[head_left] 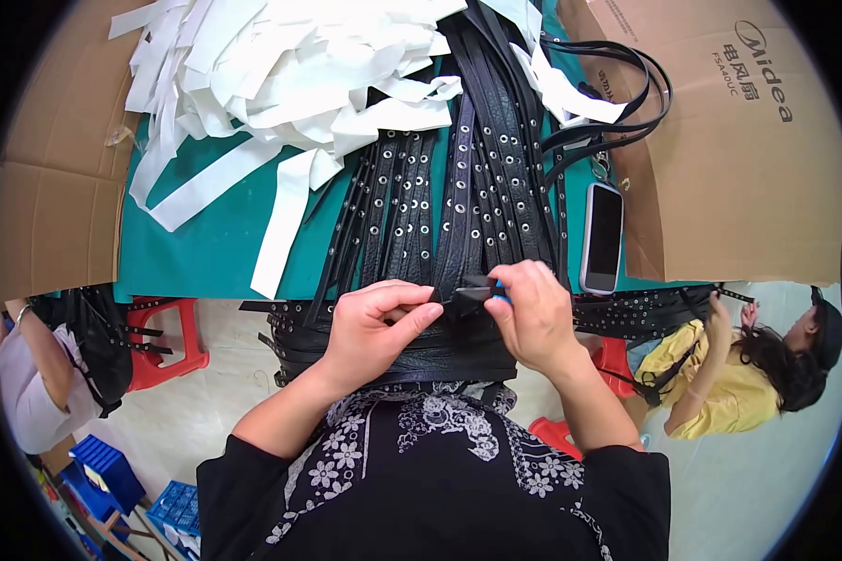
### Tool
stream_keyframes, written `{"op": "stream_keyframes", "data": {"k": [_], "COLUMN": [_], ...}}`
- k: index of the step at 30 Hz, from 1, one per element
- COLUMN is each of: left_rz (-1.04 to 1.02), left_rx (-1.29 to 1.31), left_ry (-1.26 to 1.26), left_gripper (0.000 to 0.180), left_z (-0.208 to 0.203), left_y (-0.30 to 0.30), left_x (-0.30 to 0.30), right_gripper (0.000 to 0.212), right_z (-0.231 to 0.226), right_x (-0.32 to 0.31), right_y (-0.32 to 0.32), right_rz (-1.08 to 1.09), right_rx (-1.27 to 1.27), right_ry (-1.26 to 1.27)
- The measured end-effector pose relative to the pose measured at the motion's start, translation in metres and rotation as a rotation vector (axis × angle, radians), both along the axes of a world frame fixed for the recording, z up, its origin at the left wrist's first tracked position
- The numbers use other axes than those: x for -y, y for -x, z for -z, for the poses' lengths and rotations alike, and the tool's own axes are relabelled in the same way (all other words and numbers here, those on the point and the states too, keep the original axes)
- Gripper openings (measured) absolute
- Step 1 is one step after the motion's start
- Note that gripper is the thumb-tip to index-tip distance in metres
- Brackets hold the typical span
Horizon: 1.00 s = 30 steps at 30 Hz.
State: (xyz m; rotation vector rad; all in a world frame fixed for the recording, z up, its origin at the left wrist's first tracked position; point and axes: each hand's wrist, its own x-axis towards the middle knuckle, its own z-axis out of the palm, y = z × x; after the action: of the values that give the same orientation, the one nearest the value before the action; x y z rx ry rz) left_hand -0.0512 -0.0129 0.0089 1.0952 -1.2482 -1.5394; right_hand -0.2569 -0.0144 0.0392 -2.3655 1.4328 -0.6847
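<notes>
Black straps (460, 178) lie just beyond the left hand (379, 323), pinching a dark piece (437, 295), and right hand (539, 316), gripping a blue-and-black tool (478, 281).

The straps (483, 79) are black with rows of silver eyelets (461, 150), the handheld tool (473, 293) dark with blue, the strips (285, 70) white, the table (206, 257) teal, the boxes (748, 201) brown, the stools (185, 351) red, and the person's shirt (421, 510) black with pale flowers (348, 454).

bright, even light nearly bleaches the white strips (281, 70), and outer edges bow.
</notes>
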Motion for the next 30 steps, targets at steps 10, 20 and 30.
{"op": "stream_keyframes", "data": {"k": [10, 20, 30], "left_rz": [0.084, 0.077, 0.069], "left_rx": [0.010, 0.053, 0.030], "left_ry": [0.112, 0.139, 0.140], "left_gripper": [0.013, 0.013, 0.014], "left_z": [-0.003, 0.002, 0.007], "left_y": [0.009, 0.009, 0.007], "left_x": [0.003, 0.004, 0.005], "right_gripper": [0.024, 0.021, 0.022], "right_z": [0.003, -0.001, -0.002], "right_x": [-0.004, 0.001, 0.009], "right_y": [-0.008, -0.005, -0.001], "right_rz": [0.000, -0.030, -0.118], "right_rx": [-0.056, -0.083, -0.093], "right_ry": [0.003, -0.042, -0.024]}}
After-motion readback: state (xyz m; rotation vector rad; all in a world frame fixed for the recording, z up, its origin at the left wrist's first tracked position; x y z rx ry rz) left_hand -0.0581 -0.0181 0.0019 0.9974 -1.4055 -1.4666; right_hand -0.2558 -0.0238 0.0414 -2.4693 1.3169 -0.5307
